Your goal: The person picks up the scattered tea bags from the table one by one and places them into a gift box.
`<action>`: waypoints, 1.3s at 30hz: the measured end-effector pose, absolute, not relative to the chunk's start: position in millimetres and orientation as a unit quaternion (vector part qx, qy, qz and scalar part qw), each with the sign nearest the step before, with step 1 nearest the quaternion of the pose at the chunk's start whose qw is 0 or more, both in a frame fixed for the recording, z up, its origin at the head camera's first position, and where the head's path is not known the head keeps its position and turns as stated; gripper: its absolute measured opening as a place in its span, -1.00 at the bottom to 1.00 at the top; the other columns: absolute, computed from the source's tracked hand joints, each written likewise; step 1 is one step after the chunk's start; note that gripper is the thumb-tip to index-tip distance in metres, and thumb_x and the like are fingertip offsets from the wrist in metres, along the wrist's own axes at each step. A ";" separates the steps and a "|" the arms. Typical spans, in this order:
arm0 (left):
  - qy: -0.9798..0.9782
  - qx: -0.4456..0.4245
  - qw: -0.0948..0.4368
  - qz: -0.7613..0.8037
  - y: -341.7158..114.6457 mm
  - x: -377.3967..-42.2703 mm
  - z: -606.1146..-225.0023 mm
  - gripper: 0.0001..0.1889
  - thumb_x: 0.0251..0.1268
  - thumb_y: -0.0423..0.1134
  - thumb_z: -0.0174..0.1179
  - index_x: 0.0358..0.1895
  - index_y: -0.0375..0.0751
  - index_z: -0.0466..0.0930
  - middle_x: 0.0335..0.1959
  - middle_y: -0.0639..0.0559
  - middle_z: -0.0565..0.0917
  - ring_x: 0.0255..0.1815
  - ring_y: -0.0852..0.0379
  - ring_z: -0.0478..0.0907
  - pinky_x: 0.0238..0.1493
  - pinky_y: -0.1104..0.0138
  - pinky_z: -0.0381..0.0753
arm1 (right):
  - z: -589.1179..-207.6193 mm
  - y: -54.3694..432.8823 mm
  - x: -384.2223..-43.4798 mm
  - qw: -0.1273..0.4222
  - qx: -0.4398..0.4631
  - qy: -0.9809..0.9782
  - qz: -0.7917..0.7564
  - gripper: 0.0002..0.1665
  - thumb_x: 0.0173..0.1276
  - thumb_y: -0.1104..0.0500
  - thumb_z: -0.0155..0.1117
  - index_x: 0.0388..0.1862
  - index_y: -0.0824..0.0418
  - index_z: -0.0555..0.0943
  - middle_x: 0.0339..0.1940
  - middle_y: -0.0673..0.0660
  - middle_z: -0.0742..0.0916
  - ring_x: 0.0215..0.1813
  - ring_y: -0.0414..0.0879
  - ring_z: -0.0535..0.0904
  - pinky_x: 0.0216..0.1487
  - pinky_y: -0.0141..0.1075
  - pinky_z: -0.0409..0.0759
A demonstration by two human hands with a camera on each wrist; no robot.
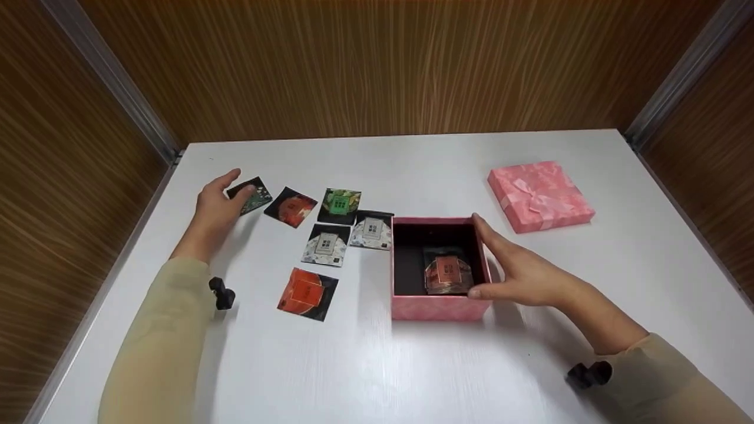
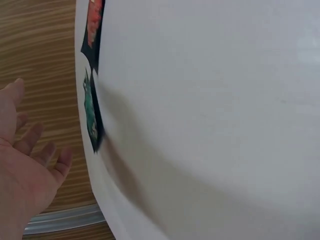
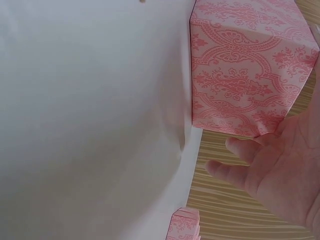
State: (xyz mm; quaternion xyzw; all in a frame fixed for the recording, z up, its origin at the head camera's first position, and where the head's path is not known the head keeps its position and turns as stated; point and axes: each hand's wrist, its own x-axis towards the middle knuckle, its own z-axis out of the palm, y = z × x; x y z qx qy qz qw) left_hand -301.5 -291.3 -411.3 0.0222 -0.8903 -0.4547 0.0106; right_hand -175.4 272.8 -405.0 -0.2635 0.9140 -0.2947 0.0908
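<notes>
Hovering, fingers spread and empty, my left grip (image 1: 219, 203) is nearer the green packet (image 1: 258, 199), which lies just right of its palm on the bench (image 1: 442, 371), nearly square, partly hidden by the thumb. My right grip (image 1: 524, 274) holds the pink box (image 1: 439, 308) by its right side.

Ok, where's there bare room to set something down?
Bare: the near stretch, in front of the pink box and the frontmost orange packet; also behind the box, between the green packet and the bow-topped lid. Crowded: left of the box, where white packets lie, and its right side, held by the right hand.
</notes>
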 end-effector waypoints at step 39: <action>-0.930 0.065 0.009 -0.361 -328.4 -280.8 -451.8 -0.32 0.38 -0.07 0.47 0.41 -0.38 0.50 0.30 -0.42 0.55 0.33 -0.29 0.35 0.36 -0.08 0.38 | -403.6 272.0 -174.8 0.088 -0.265 0.915 -0.291 0.52 0.26 -0.36 0.55 0.80 0.11 -0.25 0.78 0.20 0.04 0.68 0.18 0.16 0.57 0.20 0.22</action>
